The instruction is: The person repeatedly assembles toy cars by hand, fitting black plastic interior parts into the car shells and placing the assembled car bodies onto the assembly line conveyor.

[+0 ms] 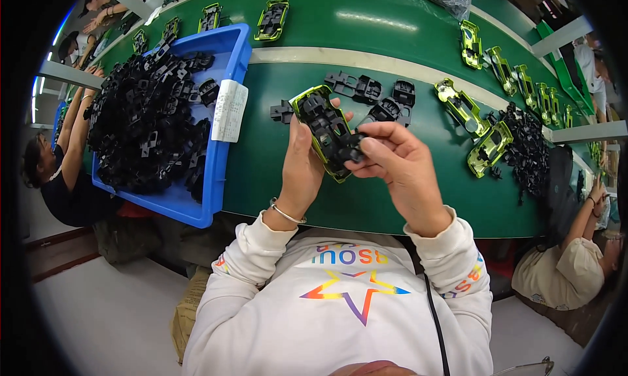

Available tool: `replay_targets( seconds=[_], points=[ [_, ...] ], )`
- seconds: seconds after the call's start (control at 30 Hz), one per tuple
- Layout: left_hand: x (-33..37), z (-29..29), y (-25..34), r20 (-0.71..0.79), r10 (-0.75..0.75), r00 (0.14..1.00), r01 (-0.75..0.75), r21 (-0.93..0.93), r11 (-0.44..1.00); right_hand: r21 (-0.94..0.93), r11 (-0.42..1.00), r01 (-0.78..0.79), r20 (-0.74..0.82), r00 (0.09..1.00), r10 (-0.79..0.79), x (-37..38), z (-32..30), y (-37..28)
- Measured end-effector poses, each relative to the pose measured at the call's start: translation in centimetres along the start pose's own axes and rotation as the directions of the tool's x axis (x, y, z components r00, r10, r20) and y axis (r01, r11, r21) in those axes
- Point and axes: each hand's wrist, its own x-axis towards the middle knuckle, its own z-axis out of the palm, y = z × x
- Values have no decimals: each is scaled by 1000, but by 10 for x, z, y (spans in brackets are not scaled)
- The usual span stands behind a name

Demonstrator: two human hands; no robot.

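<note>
A toy car body shell (320,129), bright green at its rim with black parts inside, is tilted in front of me. My left hand (304,150) is wrapped round its left side, thumb along the edge. At the shell's near right end, my right hand (400,163) pinches a small black plastic part (352,147) between thumb and fingers, against the shell. Just beyond my hands, black interior pieces (353,86) lie on the green table, with more black pieces (396,101) to their right.
At left stands a blue bin (216,160) heaped with black parts (147,114). To the right are green car shells (461,106) and a pile of small black parts (526,147). More shells (272,19) stand on the raised far strip. Other people sit at both sides.
</note>
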Motion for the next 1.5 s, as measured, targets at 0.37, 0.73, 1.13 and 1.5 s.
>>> replay_targets(
  seconds=[0.37,0.73,1.13,1.5],
  points=[
    [-5,-9,10,165,140,976,-170,181,969,-34,992,-119,-25,993,118,20,27,-4],
    [-11,-9,17,47,7,999,-17,217,976,-417,908,-24,31,999,41,24,26,0],
    [-9,-1,23,79,3,997,-18,187,982,-318,947,-43,48,997,62,21,10,-1],
    [-13,2,22,38,-69,997,63,141,988,-339,940,25,37,999,-13,16,9,13]
  ],
)
